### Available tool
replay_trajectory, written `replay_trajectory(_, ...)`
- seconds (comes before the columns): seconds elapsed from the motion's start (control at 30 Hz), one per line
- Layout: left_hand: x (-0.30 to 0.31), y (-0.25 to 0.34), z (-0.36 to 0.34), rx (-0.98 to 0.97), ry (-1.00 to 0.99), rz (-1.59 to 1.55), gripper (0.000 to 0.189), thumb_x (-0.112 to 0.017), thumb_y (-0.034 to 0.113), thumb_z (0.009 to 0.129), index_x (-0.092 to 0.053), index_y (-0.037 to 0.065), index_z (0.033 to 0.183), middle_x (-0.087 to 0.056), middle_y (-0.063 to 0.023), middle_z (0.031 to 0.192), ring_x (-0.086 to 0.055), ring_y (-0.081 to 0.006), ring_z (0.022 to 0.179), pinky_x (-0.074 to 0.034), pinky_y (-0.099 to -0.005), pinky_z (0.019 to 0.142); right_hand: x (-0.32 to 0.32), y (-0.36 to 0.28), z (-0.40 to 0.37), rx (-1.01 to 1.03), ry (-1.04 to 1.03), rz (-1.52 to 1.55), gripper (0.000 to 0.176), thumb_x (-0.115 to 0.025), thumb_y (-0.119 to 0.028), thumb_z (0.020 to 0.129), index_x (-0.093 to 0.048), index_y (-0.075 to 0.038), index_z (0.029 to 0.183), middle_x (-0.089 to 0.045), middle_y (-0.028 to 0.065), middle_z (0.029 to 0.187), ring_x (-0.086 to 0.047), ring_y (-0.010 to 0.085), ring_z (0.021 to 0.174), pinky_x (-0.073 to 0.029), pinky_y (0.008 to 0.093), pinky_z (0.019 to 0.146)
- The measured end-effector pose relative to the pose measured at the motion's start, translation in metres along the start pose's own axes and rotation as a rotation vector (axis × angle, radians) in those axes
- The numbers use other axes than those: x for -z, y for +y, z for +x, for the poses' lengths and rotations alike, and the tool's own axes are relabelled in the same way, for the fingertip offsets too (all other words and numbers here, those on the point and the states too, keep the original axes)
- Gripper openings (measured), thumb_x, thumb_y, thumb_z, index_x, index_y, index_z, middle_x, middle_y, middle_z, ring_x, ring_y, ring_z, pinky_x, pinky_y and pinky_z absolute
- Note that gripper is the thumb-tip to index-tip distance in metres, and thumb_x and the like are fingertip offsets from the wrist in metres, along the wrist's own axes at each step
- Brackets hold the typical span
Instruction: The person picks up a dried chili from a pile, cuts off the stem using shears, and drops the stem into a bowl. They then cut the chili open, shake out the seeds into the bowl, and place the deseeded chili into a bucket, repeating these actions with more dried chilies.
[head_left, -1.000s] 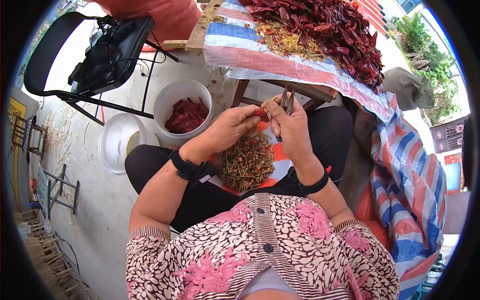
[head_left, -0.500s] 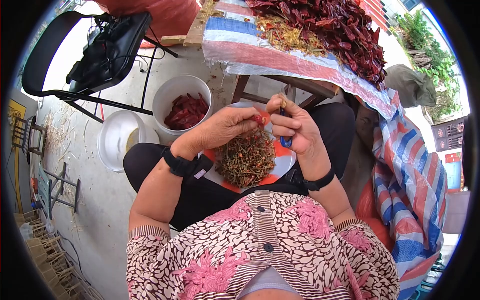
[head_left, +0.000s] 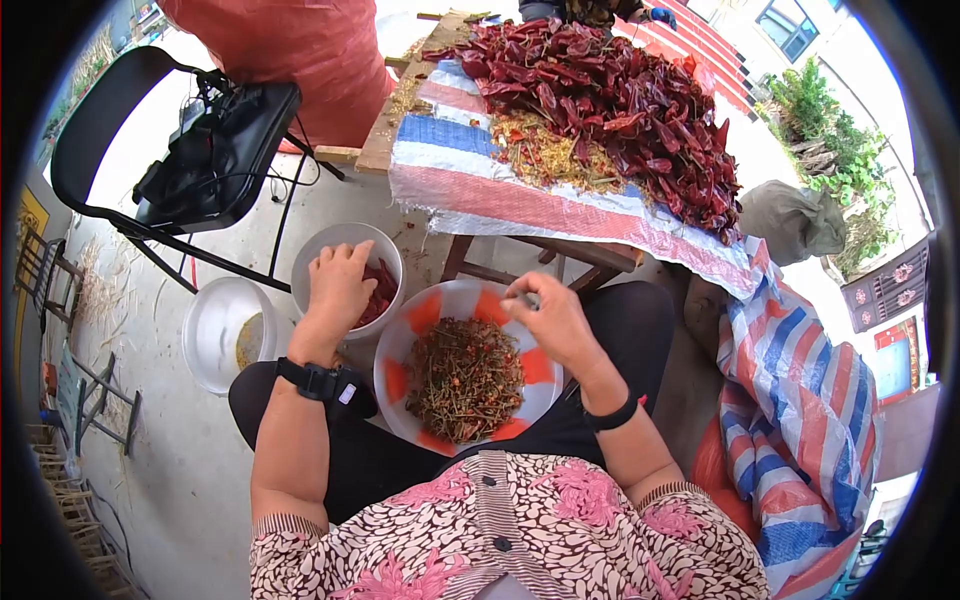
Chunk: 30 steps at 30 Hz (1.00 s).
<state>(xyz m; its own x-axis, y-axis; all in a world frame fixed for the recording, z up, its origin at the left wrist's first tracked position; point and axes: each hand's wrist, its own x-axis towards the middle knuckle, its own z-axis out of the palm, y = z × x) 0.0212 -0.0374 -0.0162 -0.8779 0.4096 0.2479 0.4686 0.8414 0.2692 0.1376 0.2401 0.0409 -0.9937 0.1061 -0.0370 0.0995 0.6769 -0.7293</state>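
My left hand (head_left: 340,285) is over the near rim of a white bucket (head_left: 392,300), fingers slightly apart, with nothing visible in it. Dried red chillies (head_left: 380,290) lie inside the bucket, partly hidden by that hand. My right hand (head_left: 555,320) is curled above the right side of a white-and-orange basin (head_left: 545,395). A small grey bit shows between its fingers; the blue-handled tool seen there earlier is mostly hidden now. Chilli stems and scraps (head_left: 465,380) are heaped in the basin, which sits between my legs.
A big pile of dried red chillies (head_left: 610,110) covers a table with a striped sheet (head_left: 480,190). A second white bucket (head_left: 215,340) stands at left, near a black folding chair (head_left: 225,160). Across the table, part of a person with a blue glove (head_left: 662,16) shows.
My left hand has moved left from above the basin to the bucket, and the red chilli piece no longer shows in its fingers. My right hand has lowered and moved slightly left. The view has shifted.
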Motion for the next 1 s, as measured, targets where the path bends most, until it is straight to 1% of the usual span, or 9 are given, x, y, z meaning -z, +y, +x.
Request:
replay_trajectory(0.1, 0.001, 0.009, 0.003, -0.025, -0.272, -0.065, 0.045, -0.067, 0.02, 0.077, -0.057, 0.011, 0.12, -0.06, -0.0143, 0.109, -0.054, -0.0347, 0.105, -0.043, -0.0467, 0.09, 0.03, 0.036, 0.05, 0.064, 0.282, -0.069, 0.029, -0.066, -0.026, 0.081, -0.063, -0.005, 0.101, -0.064, 0.0163, 0.1, -0.062, 0.0318, 0.094, -0.047, 0.0399, 0.082)
replay_trajectory(0.2, -0.014, 0.007, 0.002, -0.103, -0.404, -0.096, 0.041, -0.065, 0.023, 0.08, -0.058, 0.012, 0.119, -0.06, -0.0159, 0.107, -0.056, -0.0358, 0.102, -0.046, -0.0448, 0.089, 0.076, 0.053, 0.109, 0.042, 0.507, -0.2, 0.03, -0.064, -0.024, 0.082, -0.063, -0.007, 0.106, -0.065, 0.0164, 0.104, -0.062, 0.0328, 0.099, -0.048, 0.0404, 0.083)
replay_trajectory(0.33, -0.014, 0.013, 0.011, -0.104, -0.563, -0.027, 0.04, -0.063, 0.023, 0.081, -0.058, 0.01, 0.119, -0.061, -0.0186, 0.106, -0.06, -0.0353, 0.098, -0.05, -0.0445, 0.085, 0.121, 0.082, 0.183, -0.133, 0.516, -0.432, 0.033, -0.064, -0.022, 0.08, -0.063, -0.011, 0.111, -0.066, 0.0149, 0.106, -0.061, 0.0334, 0.102, -0.048, 0.0437, 0.084)
replay_trajectory(0.47, -0.012, 0.018, 0.02, -0.076, -0.635, -0.081, 0.038, -0.062, 0.022, 0.081, -0.059, 0.007, 0.117, -0.062, -0.0193, 0.106, -0.06, -0.0352, 0.099, -0.049, -0.0442, 0.085, 0.124, 0.074, 0.203, -0.223, 0.402, -0.595, 0.036, -0.065, -0.023, 0.079, -0.063, -0.017, 0.114, -0.066, 0.0134, 0.107, -0.061, 0.033, 0.104, -0.047, 0.0461, 0.085)
replay_trajectory(0.5, -0.011, 0.019, 0.021, -0.078, -0.639, -0.085, 0.038, -0.062, 0.022, 0.081, -0.059, 0.007, 0.116, -0.062, -0.0194, 0.106, -0.06, -0.0354, 0.099, -0.049, -0.044, 0.085, 0.122, 0.073, 0.207, -0.226, 0.356, -0.618, 0.036, -0.065, -0.025, 0.08, -0.062, -0.02, 0.115, -0.065, 0.0127, 0.11, -0.061, 0.033, 0.106, -0.048, 0.0464, 0.086)
replay_trajectory(0.7, -0.013, 0.022, 0.024, -0.082, -0.669, -0.102, 0.039, -0.063, 0.022, 0.081, -0.059, 0.007, 0.117, -0.062, -0.019, 0.107, -0.06, -0.0363, 0.099, -0.05, -0.0433, 0.086, 0.114, 0.075, 0.215, -0.154, 0.402, -0.759, 0.029, -0.064, -0.031, 0.085, -0.061, -0.019, 0.111, -0.064, 0.0109, 0.106, -0.061, 0.0327, 0.101, -0.048, 0.0473, 0.082)
replay_trajectory(0.8, -0.01, 0.026, 0.026, -0.072, -0.689, -0.082, 0.04, -0.064, 0.022, 0.081, -0.059, 0.006, 0.117, -0.062, -0.0188, 0.106, -0.061, -0.0363, 0.099, -0.049, -0.0434, 0.086, 0.115, 0.081, 0.217, -0.083, 0.501, -0.785, 0.026, -0.063, -0.032, 0.085, -0.06, -0.021, 0.109, -0.063, 0.0085, 0.106, -0.061, 0.0328, 0.098, -0.047, 0.0472, 0.08)
replay_trajectory(0.9, -0.011, 0.026, 0.027, -0.08, -0.685, -0.085, 0.038, -0.063, 0.021, 0.081, -0.06, 0.005, 0.116, -0.063, -0.0186, 0.104, -0.061, -0.036, 0.099, -0.05, -0.0438, 0.085, 0.126, 0.09, 0.22, 0.096, 0.673, -0.575, 0.026, -0.063, -0.031, 0.086, -0.061, -0.014, 0.105, -0.065, 0.0083, 0.096, -0.063, 0.0292, 0.088, -0.048, 0.0438, 0.075)
replay_trajectory(1.0, -0.008, 0.028, 0.028, -0.096, -0.669, -0.077, 0.035, -0.061, 0.019, 0.082, -0.06, 0.004, 0.114, -0.063, -0.0188, 0.102, -0.061, -0.0362, 0.097, -0.05, -0.044, 0.084, 0.145, 0.094, 0.226, 0.12, 0.659, -0.218, 0.026, -0.063, -0.026, 0.085, -0.059, -0.004, 0.098, -0.064, 0.0095, 0.08, -0.064, 0.0252, 0.08, -0.048, 0.0403, 0.073)
